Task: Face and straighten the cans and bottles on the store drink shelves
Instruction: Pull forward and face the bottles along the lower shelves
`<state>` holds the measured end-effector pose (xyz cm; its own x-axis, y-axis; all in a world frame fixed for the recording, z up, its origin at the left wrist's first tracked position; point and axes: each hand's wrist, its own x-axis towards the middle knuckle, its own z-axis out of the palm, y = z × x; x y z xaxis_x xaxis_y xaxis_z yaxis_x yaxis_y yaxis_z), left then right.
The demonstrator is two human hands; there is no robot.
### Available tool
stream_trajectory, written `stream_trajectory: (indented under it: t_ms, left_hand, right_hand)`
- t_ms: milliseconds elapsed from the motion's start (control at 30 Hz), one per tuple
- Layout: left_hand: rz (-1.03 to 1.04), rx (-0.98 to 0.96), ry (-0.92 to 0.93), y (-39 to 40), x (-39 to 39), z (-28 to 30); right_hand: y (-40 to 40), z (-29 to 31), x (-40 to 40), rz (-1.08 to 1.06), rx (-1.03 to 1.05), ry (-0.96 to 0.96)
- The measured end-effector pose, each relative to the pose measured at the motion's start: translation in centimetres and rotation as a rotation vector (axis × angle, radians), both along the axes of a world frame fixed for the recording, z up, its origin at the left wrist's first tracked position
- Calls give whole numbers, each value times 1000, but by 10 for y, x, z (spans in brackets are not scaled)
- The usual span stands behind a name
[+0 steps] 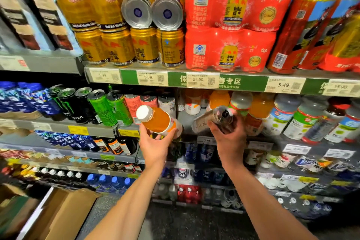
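My left hand (153, 146) grips an orange drink bottle (157, 121) with a white cap, tilted so the cap points up and left, in front of the second shelf. My right hand (229, 138) holds a pale can (212, 121) lying on its side, its top end facing me. Both are held off the shelf, before a gap (185, 121) between the pink cans (134, 103) and a row of orange bottles (220, 99). Two gold cans (152, 12) lie on their sides on the top shelf, bases facing out.
Red multipacks (231, 19) and tall red cans (315, 29) fill the top shelf right. Green and black energy cans (91, 105) stand left of my hands. Grey-capped bottles (303, 119) stand right. Open cardboard boxes (64, 216) sit on the floor at lower left.
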<state>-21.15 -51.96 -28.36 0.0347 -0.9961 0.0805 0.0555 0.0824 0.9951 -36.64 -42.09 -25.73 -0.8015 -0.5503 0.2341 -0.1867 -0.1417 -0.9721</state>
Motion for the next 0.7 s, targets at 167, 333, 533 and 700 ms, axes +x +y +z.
stream_trajectory:
  t_ms: [167, 333, 533, 700]
  left_hand:
    - [-39, 38, 34, -11, 27, -3]
    - [-111, 43, 23, -23, 42, -8]
    - [-151, -37, -108, -30, 55, -18]
    - [-170, -155, -147, -31, 64, -18]
  right_hand:
    - [-46, -8, 4, 40, 110, 49]
    - [-80, -6, 3, 71, 294, 294]
    - [-103, -8, 8, 50, 417, 295]
    - [-111, -4, 11, 55, 456, 296]
